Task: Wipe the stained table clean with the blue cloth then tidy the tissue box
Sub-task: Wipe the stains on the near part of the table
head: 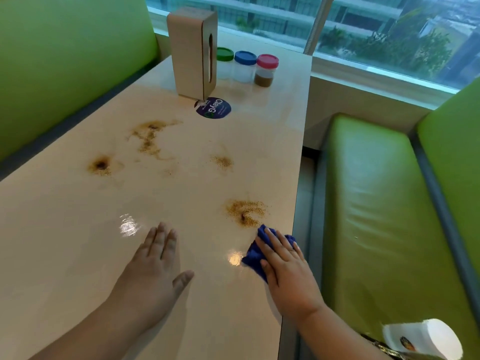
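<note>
A cream table carries several brown stains: one near the right edge, one at the left, a long smear further back and a faint patch. My right hand presses flat on the crumpled blue cloth just below the nearest stain. With straight fingers, my left hand rests flat on the table to the left. The beige tissue box stands upright on end at the far side.
Three small jars with green, blue and pink lids stand behind the box. A round dark sticker lies at the box's foot. Green bench seats flank the table; a window is beyond. A white roll sits bottom right.
</note>
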